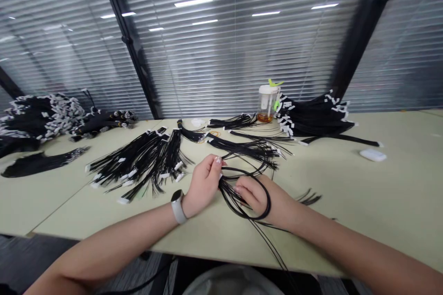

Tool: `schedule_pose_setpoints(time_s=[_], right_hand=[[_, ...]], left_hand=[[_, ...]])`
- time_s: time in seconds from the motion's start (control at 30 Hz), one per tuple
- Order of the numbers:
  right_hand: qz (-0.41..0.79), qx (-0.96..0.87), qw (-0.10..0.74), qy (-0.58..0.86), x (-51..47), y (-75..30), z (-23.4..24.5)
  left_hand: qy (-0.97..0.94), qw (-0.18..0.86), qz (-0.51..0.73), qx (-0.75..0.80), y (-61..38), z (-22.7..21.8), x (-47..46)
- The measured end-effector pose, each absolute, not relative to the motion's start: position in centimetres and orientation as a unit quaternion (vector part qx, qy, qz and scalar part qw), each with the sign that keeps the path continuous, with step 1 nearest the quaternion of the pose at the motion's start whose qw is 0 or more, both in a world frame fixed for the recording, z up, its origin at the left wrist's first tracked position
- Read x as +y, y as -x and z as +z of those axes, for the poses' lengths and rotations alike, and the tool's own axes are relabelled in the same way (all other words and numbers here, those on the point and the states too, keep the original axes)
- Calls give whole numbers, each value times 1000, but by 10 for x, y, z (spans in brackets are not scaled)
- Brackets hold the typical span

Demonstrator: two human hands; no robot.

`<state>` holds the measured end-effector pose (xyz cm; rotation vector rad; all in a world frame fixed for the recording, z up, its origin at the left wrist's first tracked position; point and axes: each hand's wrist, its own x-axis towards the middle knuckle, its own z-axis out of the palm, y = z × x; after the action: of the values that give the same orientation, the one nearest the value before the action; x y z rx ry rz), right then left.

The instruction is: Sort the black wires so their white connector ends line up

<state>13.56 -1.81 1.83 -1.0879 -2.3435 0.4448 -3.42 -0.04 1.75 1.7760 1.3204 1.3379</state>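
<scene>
- Hands met over the near edge of a pale green table [346, 184], both closed on one bundle of thin black wires [242, 193].
- The left hand [204, 184], with a white wristband [178, 207] on its wrist, pinched the wires between thumb and fingers near their upper end.
- The right hand [263, 198] lay just beside it, fingers curled over the same wires, which looped round it and trailed off the table's near edge.
- More black wires with white ends [138, 163] lay fanned out to the left of the hands, and further heaps [311, 115] sat at the back.
- A clear cup with a white lid [267, 103] stood by the blinds, next to the back heap.
- A small white object [373, 155] lay well apart on the right.
</scene>
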Motion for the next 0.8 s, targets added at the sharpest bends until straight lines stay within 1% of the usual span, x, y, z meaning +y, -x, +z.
schedule_pose_setpoints(time_s=[0.1, 0.2, 0.33, 0.4, 0.43, 0.5, 0.57, 0.63, 0.7, 0.73, 0.8], right_hand=[[76, -869, 236, 429, -20, -133, 15], [28, -879, 205, 429, -22, -134, 20], [-11, -876, 171, 450, -19, -151, 39], [-56, -858, 154, 486, -14, -169, 49], [-84, -838, 158, 515, -11, -178, 53], [-112, -791, 197, 568, -7, -195, 61], [-79, -758, 296, 575, -5, -204, 67], [23, -735, 415, 536, -6, -205, 70], [142, -692, 512, 489, -9, -197, 68], [196, -669, 541, 470, -11, -191, 66], [291, -641, 559, 438, -13, -179, 59]], left_hand=[[-684, 258, 480, 484, 34, 22, -1], [-684, 262, 471, 492, 33, 25, -2], [-634, 326, 464, 526, 32, 23, -1], [-611, 360, 464, 531, 32, 21, 1], [-601, 374, 466, 531, 32, 20, 2], [-581, 396, 473, 530, 31, 18, 4], [-563, 416, 485, 524, 30, 15, 6], [-548, 436, 494, 515, 30, 13, 6], [-542, 453, 500, 502, 29, 11, 6], [-540, 460, 503, 494, 29, 9, 6], [-534, 481, 510, 472, 29, 6, 5]])
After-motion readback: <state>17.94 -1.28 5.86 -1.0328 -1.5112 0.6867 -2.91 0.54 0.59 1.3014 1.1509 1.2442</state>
